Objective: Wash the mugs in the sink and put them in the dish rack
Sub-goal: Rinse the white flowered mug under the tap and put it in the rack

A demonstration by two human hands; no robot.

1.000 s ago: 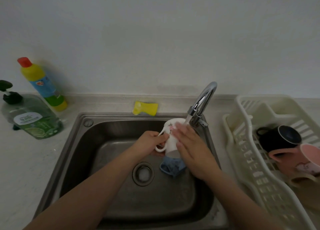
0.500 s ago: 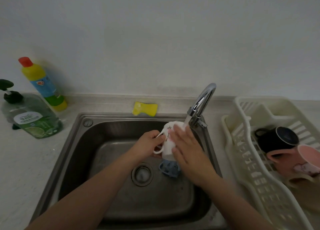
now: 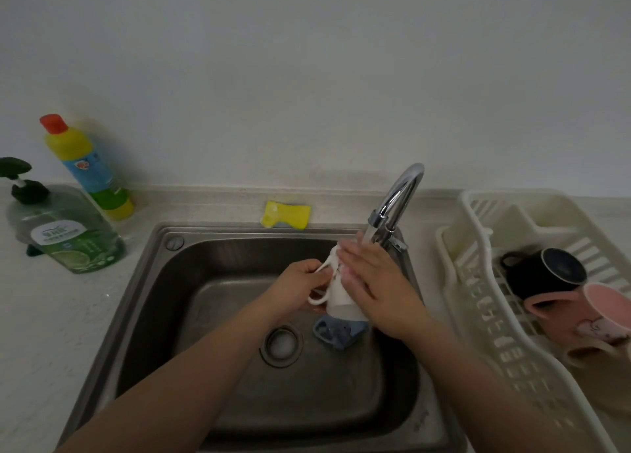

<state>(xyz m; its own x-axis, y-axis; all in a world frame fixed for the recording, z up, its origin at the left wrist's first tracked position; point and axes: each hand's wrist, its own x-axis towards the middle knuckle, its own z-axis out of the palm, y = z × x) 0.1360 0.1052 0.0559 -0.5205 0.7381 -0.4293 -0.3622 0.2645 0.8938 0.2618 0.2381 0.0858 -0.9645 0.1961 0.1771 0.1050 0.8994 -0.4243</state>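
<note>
A white mug [image 3: 338, 295] is held over the steel sink [image 3: 205, 282] under the running tap [image 3: 396, 203]. My left hand [image 3: 300, 282] grips its handle. My right hand [image 3: 372, 282] lies flat against the mug's right side, fingers stretched toward the water stream. A blue mug [image 3: 336, 333] lies on the sink floor just below the white one, partly hidden by it. In the cream dish rack [image 3: 478, 309] on the right rest a black mug [image 3: 543, 271], a pink mug [image 3: 587, 316] and a beige mug [image 3: 601, 353] at the frame edge.
A yellow sponge [image 3: 286, 214] sits on the ledge behind the sink. On the left counter stand a green pump soap bottle [image 3: 65, 234] and a yellow bottle with a red cap [image 3: 88, 172]. The drain [image 3: 281, 345] is in the sink's middle.
My right hand has slid up along the white mug toward the tap's stream. The mug has tilted slightly; my left hand keeps hold of the handle.
</note>
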